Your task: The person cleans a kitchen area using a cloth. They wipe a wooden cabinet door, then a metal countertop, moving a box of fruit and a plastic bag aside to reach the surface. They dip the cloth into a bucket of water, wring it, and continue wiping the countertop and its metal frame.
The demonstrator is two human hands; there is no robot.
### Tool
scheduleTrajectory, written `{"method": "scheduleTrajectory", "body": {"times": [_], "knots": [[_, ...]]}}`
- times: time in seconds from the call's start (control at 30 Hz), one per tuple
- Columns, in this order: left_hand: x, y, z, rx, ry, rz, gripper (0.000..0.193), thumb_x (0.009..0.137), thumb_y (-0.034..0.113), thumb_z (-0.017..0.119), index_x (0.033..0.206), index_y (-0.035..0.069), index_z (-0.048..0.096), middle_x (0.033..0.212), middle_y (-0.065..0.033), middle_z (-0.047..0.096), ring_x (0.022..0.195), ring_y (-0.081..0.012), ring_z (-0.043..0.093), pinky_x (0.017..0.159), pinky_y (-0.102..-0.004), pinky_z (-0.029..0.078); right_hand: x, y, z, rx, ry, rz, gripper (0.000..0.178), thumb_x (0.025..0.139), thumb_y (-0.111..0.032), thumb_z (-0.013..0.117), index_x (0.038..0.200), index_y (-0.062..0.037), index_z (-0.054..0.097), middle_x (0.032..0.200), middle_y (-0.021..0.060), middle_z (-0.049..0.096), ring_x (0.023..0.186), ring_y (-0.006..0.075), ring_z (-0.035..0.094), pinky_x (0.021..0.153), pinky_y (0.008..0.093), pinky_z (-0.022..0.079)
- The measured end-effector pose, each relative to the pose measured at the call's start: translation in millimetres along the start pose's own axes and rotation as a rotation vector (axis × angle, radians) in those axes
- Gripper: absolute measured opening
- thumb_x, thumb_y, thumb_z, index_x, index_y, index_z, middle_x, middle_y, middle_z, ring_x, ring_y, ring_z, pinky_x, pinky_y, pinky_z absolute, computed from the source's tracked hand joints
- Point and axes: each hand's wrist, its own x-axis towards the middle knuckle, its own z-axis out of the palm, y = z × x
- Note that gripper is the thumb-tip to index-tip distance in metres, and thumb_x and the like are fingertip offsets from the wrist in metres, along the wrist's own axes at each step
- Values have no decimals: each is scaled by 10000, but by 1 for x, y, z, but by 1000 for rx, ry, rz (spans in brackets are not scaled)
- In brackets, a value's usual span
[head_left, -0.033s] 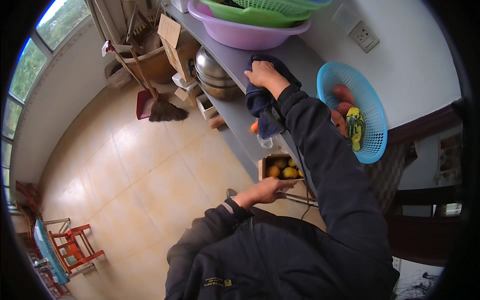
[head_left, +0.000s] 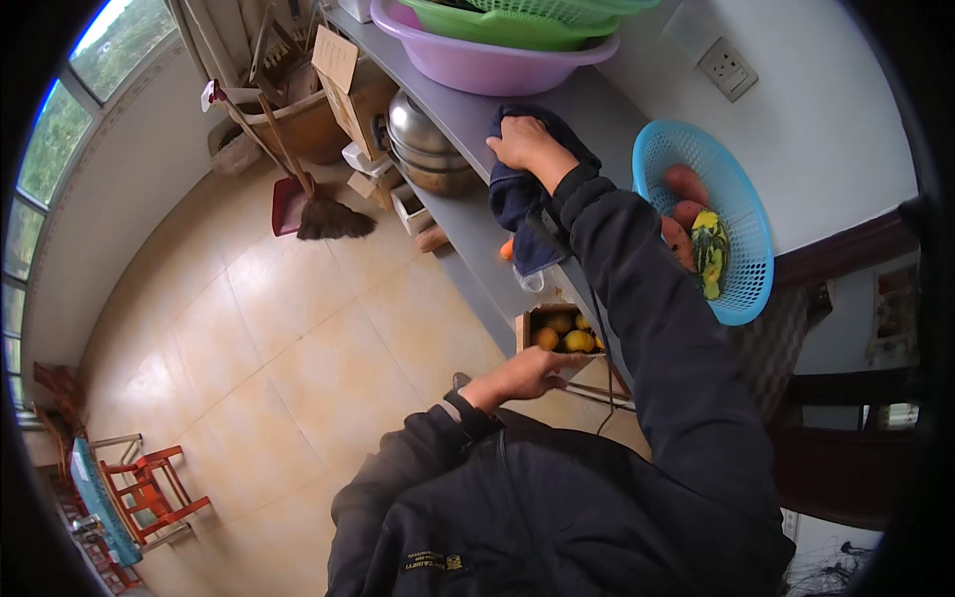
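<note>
My right hand (head_left: pixel 527 144) lies on a dark blue cloth (head_left: pixel 512 204) and grips it. The cloth is spread on the grey counter (head_left: pixel 597 114) and hangs over its front edge. Below the counter, my left hand (head_left: pixel 527 376) reaches out with its fingers apart. It is at the near edge of a small box of yellow and orange fruit (head_left: pixel 562 333) and holds nothing. To the right of my right arm a blue plastic basket (head_left: pixel 741 303) holds reddish sweet potatoes and a green-yellow striped gourd.
A purple basin (head_left: pixel 477 65) with a green basin stacked in it stands farther along the counter. Under the counter are metal pots (head_left: pixel 423 139) and cardboard boxes. A broom (head_left: pixel 323 214) and red dustpan lie on the tiled floor. A red chair (head_left: pixel 149 488) stands at lower left.
</note>
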Motion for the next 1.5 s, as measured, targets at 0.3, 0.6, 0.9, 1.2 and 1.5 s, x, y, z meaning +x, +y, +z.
{"method": "scheduleTrajectory", "body": {"times": [0.3, 0.6, 0.9, 1.2, 1.5], "knots": [[-40, -33, -30, -69, 159, -215, 493, 808, -1, 661, 1294, 59, 596, 1076, -129, 715, 874, -263, 703, 790, -371, 537, -14, 16, -23, -13, -1, -82, 408, 851, -326, 636, 1059, 23, 668, 1108, 260, 647, 1083, 406, 599, 946, 441, 472], [-114, -57, -82, -281, 220, -294, 543, 873, 73, 660, 1394, 76, 508, 1128, -94, 708, 885, -203, 681, 817, -351, 528, -93, -23, -30, 81, 41, -3, 296, 759, -225, 677, 962, -10, 660, 1017, 252, 651, 997, 433, 602, 876, 459, 493], [-194, -81, -138, -1289, 185, -211, 780, 900, 447, 667, 1481, 69, 309, 1390, -112, 502, 1157, -235, 574, 953, -392, 482, -174, -180, 111, 551, -157, -49, 256, 737, -176, 719, 827, 11, 569, 882, 228, 615, 859, 437, 605, 725, 469, 492], [-288, -142, -137, -1454, 696, -626, 500, 875, 247, 629, 1293, -2, 518, 1184, -137, 636, 1071, -278, 636, 945, -411, 510, -153, -197, 250, 1008, -604, -200, 347, 844, -324, 695, 922, 11, 650, 838, 159, 688, 822, 253, 677, 747, 384, 507], [-297, -165, -163, -1130, 989, -784, 560, 789, 170, 616, 1300, -30, 507, 1183, -174, 632, 1051, -312, 636, 936, -411, 513, -33, 39, 304, 418, -150, 948, 1231, 718, -609, 738, 1555, -141, -34, 1602, 234, 64, 1463, 421, 164, 1145, 585, 184]]}}
